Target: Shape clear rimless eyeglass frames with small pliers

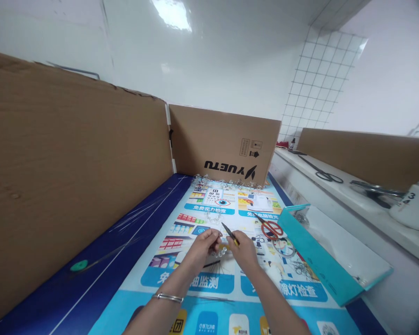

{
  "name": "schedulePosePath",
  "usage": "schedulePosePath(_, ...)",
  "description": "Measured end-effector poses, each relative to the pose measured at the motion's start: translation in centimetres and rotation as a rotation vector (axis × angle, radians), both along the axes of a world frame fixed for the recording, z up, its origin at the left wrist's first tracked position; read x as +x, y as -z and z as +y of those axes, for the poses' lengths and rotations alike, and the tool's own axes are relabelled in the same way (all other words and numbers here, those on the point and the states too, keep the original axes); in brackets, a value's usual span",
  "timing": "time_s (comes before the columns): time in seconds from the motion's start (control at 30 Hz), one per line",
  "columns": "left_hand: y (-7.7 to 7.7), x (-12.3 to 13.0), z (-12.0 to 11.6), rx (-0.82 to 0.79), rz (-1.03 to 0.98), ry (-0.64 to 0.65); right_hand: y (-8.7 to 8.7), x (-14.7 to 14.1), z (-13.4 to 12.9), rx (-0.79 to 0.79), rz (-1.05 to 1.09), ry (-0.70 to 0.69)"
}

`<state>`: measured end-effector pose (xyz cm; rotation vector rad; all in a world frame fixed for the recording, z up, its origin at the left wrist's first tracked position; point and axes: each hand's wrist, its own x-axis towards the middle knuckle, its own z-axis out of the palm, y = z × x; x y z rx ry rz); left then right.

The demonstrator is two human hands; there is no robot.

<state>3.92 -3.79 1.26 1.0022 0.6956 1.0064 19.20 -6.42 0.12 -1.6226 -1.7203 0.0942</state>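
Clear round beads (224, 251) just below fingertips of left hand (205, 243); those drawn close, grip unclear. Right hand (244, 250) clasps pointed black-and-yellow tool (230, 233). Beyond fingertips: brown cardboard panel (209, 135), "YUETU" upside down.

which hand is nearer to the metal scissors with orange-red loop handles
Right. The right hand, gripping slim black-and-yellow pliers, is just left of and a little nearer the wearer than the scissors; the left hand is farther left, beyond the right.
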Motion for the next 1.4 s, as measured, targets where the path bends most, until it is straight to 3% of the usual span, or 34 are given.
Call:
schedulePosePath(0.53, -0.6, -0.4, 0.1, 0.054, 0.03, -0.007, 0.0, 0.2, -0.1, -0.026, -0.019, -0.031)
schedulePosePath(0.93, -0.1, -1.0, 0.9, 0.11, 0.009, -0.055, -0.2, 0.1, -0.3, 0.13, -0.031, -0.001)
schedulePosePath(1.13, -0.2, -1.1, 1.0, 0.111, -0.016, -0.069, 0.0, 0.2, -0.2, 0.116, -0.059, -0.007)
schedulePosePath(1.27, 0.0, -1.2, 1.3, 0.127, 0.03, -0.098, -0.2, 0.1, -0.2, 0.153, -0.053, 0.015)
schedulePosePath(1.4, 0.1, -1.3, 1.5, 0.176, 0.113, -0.118, -0.7, -0.2, -0.6, 0.157, -0.131, -0.059)
